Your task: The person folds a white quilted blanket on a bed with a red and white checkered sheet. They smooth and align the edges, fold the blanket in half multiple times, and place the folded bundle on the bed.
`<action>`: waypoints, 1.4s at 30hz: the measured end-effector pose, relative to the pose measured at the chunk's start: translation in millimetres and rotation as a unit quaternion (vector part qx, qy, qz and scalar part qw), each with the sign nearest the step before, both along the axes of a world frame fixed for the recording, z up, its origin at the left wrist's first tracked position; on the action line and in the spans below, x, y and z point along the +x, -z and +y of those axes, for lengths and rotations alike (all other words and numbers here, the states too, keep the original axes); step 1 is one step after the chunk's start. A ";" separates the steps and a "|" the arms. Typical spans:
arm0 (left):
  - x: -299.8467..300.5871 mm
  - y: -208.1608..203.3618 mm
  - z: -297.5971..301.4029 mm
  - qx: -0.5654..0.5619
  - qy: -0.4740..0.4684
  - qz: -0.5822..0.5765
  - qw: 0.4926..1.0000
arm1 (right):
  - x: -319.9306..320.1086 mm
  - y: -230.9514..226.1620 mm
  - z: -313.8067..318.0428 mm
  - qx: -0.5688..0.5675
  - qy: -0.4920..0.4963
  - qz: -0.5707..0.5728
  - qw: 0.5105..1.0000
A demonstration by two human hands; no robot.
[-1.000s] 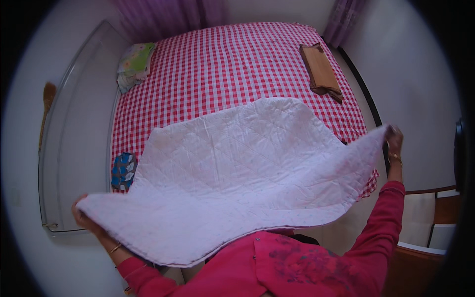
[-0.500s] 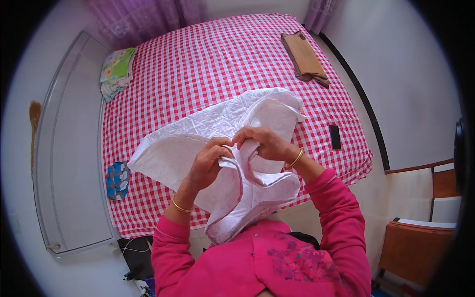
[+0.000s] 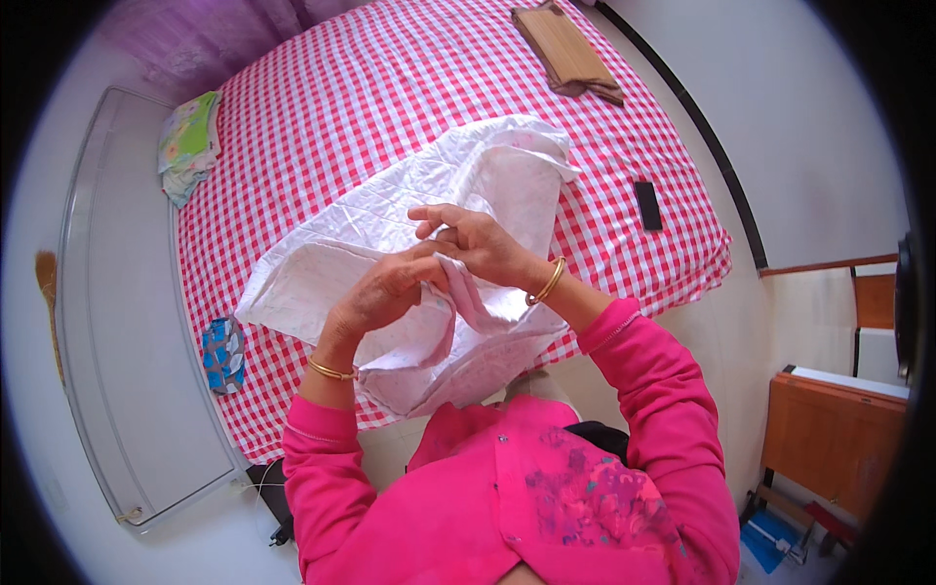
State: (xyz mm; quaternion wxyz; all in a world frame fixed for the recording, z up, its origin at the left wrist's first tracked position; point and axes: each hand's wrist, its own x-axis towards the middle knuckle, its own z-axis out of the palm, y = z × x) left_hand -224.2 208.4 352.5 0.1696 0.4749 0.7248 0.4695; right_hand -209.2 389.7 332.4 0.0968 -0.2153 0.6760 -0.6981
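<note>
Edging the bed (image 3: 322, 117): red-and-white checks running right to the rim; grey panel (image 3: 141, 312) standing along the left side; near edge crossing just ahead of the person; pale floor (image 3: 721, 331) showing to the right, between bed and wall.
Checked stretch: wide room beyond the quilt (image 3: 361, 205); tan folded mat (image 3: 565, 49) at the far right, black flat rectangle (image 3: 647, 206) nearer, well apart from the quilt; green floral bundle (image 3: 190, 136) by the panel, blue-and-grey cloth (image 3: 223, 356) near the left edge.
White quilt: here it is, on the near part of the bed; far portion spread over the sheet, sides folding in toward the middle, lower end drooping at the near edge, close to the pink top (image 3: 439, 507).
Left hand (image 3: 385, 288): right over the quilt, fingers curled and pinching a raised fold.
Right hand (image 3: 478, 244): overlapping the left in view; one finger stretched leftward, the others bent, a fold hanging directly below; whether they grasp cloth, I cannot tell.
</note>
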 end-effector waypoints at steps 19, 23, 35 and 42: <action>-29.6 -20.2 23.2 0.022 -0.051 0.038 0.998 | 136.7 219.3 12.5 0.445 -0.208 0.013 0.871; -40.9 -22.6 -3.4 0.035 -0.111 -0.006 0.993 | 169.0 222.7 25.4 0.434 -0.259 -0.098 0.857; -121.9 -110.1 -167.1 0.203 -0.449 0.054 0.868 | 172.3 55.2 179.0 0.408 -0.020 -0.042 0.912; -77.5 -283.9 -236.7 0.144 -0.571 0.211 0.780 | 61.4 -139.5 222.7 0.421 0.096 0.347 0.832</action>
